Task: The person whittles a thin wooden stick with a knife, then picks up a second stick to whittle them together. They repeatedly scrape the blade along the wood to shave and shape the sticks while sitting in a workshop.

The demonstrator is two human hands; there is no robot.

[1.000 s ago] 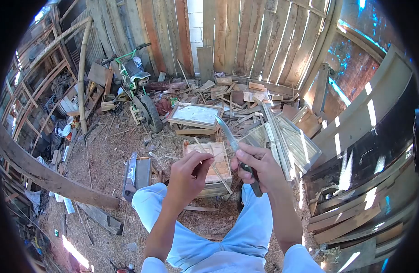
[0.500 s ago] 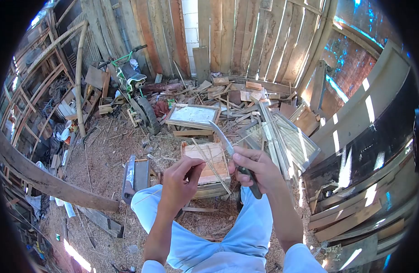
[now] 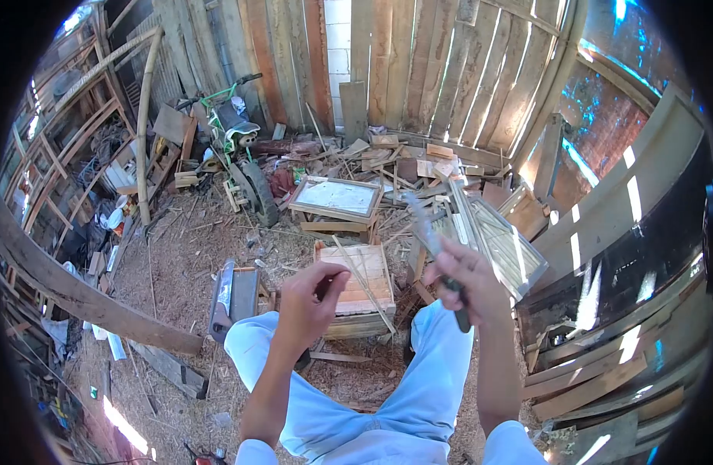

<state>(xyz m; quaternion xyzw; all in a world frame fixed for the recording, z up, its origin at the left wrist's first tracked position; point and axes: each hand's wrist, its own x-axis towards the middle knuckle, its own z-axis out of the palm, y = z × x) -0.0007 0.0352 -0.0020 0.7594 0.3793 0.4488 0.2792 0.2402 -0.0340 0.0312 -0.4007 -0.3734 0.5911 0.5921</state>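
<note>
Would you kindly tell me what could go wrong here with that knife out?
The right hand holds a bare-bladed knife, so a slip might nick the left hand. A dropped knife could hit the legs below. The long thin strip across the wooden box looks unfastened and might slide off.

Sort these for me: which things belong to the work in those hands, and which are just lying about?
Apparently in the work:
- curved-bladed knife with dark green handle, in the right hand
- perhaps the pale wooden box and thin wooden strip across it

Apparently lying about:
- green-framed bike
- white-panelled wooden frame
</note>
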